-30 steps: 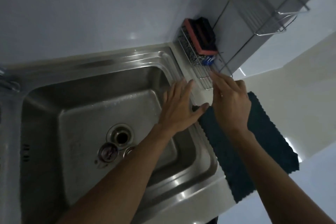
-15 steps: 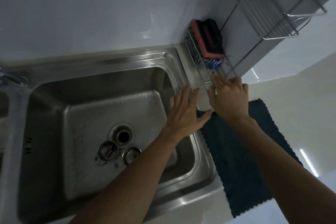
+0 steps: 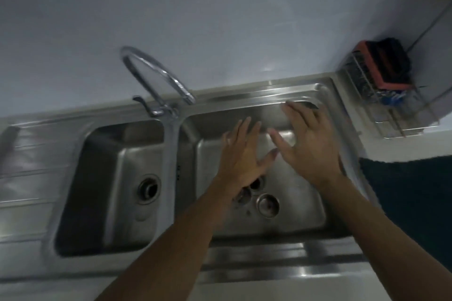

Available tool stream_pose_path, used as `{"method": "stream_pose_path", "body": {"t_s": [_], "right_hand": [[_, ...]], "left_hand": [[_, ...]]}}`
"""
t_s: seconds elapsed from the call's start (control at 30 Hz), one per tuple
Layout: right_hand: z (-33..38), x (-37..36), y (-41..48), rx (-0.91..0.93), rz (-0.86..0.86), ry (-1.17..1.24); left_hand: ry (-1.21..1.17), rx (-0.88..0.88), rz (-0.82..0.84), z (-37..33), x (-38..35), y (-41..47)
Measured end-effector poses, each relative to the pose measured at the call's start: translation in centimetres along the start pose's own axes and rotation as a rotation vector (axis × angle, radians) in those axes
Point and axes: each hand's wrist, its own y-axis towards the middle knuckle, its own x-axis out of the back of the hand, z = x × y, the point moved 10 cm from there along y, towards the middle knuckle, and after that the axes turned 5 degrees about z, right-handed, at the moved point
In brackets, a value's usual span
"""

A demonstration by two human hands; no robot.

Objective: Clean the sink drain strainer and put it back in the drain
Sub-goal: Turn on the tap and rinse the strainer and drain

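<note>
A steel double sink fills the view. On the floor of the right basin [image 3: 305, 205] a round metal strainer [image 3: 268, 205] lies beside the open drain [image 3: 256, 183]; a second round metal piece [image 3: 242, 197] peeks out from under my left wrist. My left hand [image 3: 241, 156] hovers over the drain, fingers spread and holding nothing. My right hand [image 3: 309, 144] hangs above the basin's back right part, fingers spread, also with nothing in it. The image is motion-blurred.
A curved faucet [image 3: 156, 80] stands between the basins, spout over the divider. The left basin [image 3: 102, 178] has its own drain [image 3: 148, 188]. A wire rack [image 3: 381, 102] with an orange-black sponge [image 3: 381, 66] sits at the back right corner. A dark cloth [image 3: 411, 193] lies on the right counter.
Both hands have moved left, from the cloth and rack at the sink's right rim to above the right basin. The view has swung left, bringing the faucet and left basin into sight.
</note>
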Motion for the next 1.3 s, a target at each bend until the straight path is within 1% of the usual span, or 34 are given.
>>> {"method": "stream_pose_path", "body": {"t_s": [0.1, 0.17, 0.23, 0.37, 0.4, 0.5, 0.6, 0.7, 0.77, 0.9, 1.03, 1.17, 1.3], "right_hand": [[7.5, -4.4, 0.9, 0.02, 0.096, 0.155], [11.5, -8.5, 1.5, -0.028, 0.256, 0.356], [14.8, -12.2, 2.2, -0.13, 0.385, 0.611], [19.1, -16.9, 4.9, -0.415, 0.464, 1.083], [19.7, -17.7, 5.8, -0.474, 0.457, 1.15], [20.7, -19.7, 8.7, -0.559, 0.43, 1.177], [20.9, -21.9, 10.8, -0.604, 0.429, 1.171], [20.8, -24.0, 11.5, -0.662, 0.44, 1.199], [20.8, -24.8, 11.5, -0.669, 0.435, 1.188], [20.5, -25.4, 11.3, -0.701, 0.399, 1.218], [20.5, -25.8, 11.8, -0.68, 0.402, 1.188], [20.8, -26.2, 11.8, -0.667, 0.399, 1.153], [20.8, -26.3, 11.9, -0.646, 0.383, 1.129]], "left_hand": [[0.075, 0.11, -0.047, 8.4, 3.9, -3.1], [0.086, 0.161, -0.08, 13.2, 6.3, -5.0], [0.073, 0.222, -0.13, 17.5, 8.7, -6.3], [0.016, 0.324, -0.115, 25.1, 11.2, -5.9], [0.0, 0.338, -0.113, 26.5, 11.7, -5.4], [-0.067, 0.336, -0.108, 28.9, 13.3, -3.5], [-0.091, 0.265, -0.127, 29.4, 14.7, -1.4], [-0.034, 0.158, -0.16, 28.8, 16.1, 0.4], [0.015, 0.096, -0.193, 28.4, 16.8, 1.2], [0.088, 0.047, -0.239, 28.9, 17.6, 2.4], [0.06, 0.072, -0.253, 30.1, 17.9, 3.7], [-0.022, 0.183, -0.267, 31.9, 17.8, 5.0], [-0.082, 0.22, -0.295, 32.9, 17.0, 5.4]]}}
